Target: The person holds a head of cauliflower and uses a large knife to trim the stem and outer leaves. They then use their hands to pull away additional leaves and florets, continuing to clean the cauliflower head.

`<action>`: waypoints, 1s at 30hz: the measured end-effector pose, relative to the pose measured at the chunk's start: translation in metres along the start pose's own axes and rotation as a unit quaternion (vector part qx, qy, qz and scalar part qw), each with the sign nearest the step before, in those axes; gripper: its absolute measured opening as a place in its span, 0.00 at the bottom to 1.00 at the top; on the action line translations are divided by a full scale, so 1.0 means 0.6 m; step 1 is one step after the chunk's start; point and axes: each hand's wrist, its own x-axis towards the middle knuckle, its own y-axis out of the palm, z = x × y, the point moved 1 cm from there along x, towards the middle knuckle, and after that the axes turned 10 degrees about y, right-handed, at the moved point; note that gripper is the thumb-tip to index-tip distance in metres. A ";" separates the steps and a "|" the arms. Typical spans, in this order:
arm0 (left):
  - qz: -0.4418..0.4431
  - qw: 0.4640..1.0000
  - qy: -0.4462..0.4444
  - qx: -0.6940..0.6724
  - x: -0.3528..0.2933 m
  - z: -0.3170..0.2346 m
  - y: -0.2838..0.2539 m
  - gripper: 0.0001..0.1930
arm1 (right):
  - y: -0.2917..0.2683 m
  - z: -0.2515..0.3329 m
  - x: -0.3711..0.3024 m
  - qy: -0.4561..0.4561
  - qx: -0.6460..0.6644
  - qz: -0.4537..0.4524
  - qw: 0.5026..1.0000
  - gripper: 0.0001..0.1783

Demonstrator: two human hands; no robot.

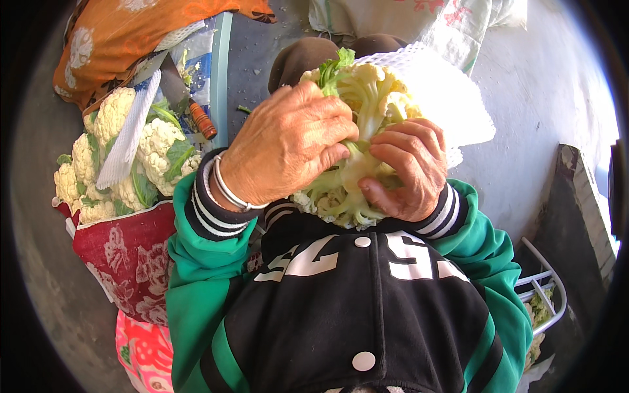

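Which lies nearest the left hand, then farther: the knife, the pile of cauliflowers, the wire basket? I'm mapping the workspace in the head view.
From the left hand:
1. Knife, just left.
2. Pile of cauliflowers, farther left.
3. Wire basket, far lower right.

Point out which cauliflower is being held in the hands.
The cauliflower gripped by left hand and right hand; the others lie piled at left.
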 end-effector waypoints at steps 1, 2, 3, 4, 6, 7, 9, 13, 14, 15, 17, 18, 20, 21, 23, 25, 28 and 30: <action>0.002 1.000 -0.013 -0.005 0.004 0.000 -0.002 0.10 | 0.000 0.000 0.000 0.000 0.001 0.000 1.000 0.22; 0.007 1.000 0.003 -0.001 0.008 -0.001 -0.006 0.12 | 0.000 0.000 -0.001 -0.001 0.004 0.000 1.000 0.22; 0.013 1.000 0.020 0.003 0.011 0.000 -0.009 0.13 | 0.000 -0.001 -0.001 -0.001 0.006 0.000 1.000 0.22; 0.018 0.999 0.036 0.007 0.015 0.002 -0.013 0.14 | 0.000 -0.002 -0.001 -0.002 0.007 0.002 1.000 0.23; 0.055 0.997 0.019 -0.051 0.021 0.009 -0.021 0.16 | 0.000 -0.003 -0.002 -0.002 0.012 0.003 1.000 0.23; 0.073 0.994 0.011 -0.080 0.022 0.012 -0.023 0.17 | 0.001 -0.004 -0.002 -0.003 0.012 0.001 1.000 0.23; 0.067 0.995 0.026 -0.066 0.020 0.013 -0.011 0.18 | 0.002 -0.005 -0.002 -0.005 0.015 -0.003 1.000 0.24; 0.019 0.997 0.035 -0.060 0.018 0.008 -0.001 0.18 | -0.004 -0.007 -0.001 0.006 0.032 0.008 0.999 0.25; 0.005 0.998 0.025 -0.063 0.015 0.005 0.001 0.18 | -0.006 -0.006 0.001 0.008 0.036 0.012 0.999 0.25; -0.009 0.998 0.015 -0.065 0.013 0.000 0.004 0.18 | -0.006 -0.005 0.002 0.010 0.040 0.016 0.999 0.25; -0.024 0.997 -0.013 -0.071 0.008 -0.007 0.007 0.17 | -0.006 -0.005 -0.001 0.011 0.041 0.017 0.999 0.25; -0.024 0.996 -0.030 -0.075 0.006 -0.011 0.008 0.16 | -0.006 -0.005 -0.002 0.012 0.041 0.018 0.999 0.25; -0.035 0.995 -0.057 -0.077 0.004 -0.016 0.009 0.16 | -0.007 -0.003 -0.001 0.015 0.038 0.020 0.999 0.25; -0.046 0.994 -0.066 -0.074 0.003 -0.019 0.011 0.15 | -0.008 -0.003 -0.001 0.016 0.037 0.022 0.999 0.25; -0.060 0.993 -0.077 -0.065 -0.002 -0.022 0.012 0.15 | -0.010 -0.005 -0.004 0.011 0.028 0.036 0.999 0.24; -0.068 0.993 -0.082 -0.051 -0.012 -0.024 0.012 0.15 | -0.010 -0.004 -0.006 0.009 0.023 0.041 0.999 0.24; -0.072 0.992 -0.088 -0.047 -0.033 -0.020 0.009 0.15 | -0.009 -0.001 -0.005 0.011 0.025 0.031 0.999 0.24; -0.089 0.989 -0.097 -0.066 -0.055 -0.013 0.005 0.15 | -0.008 0.001 -0.002 0.014 0.032 0.017 0.999 0.25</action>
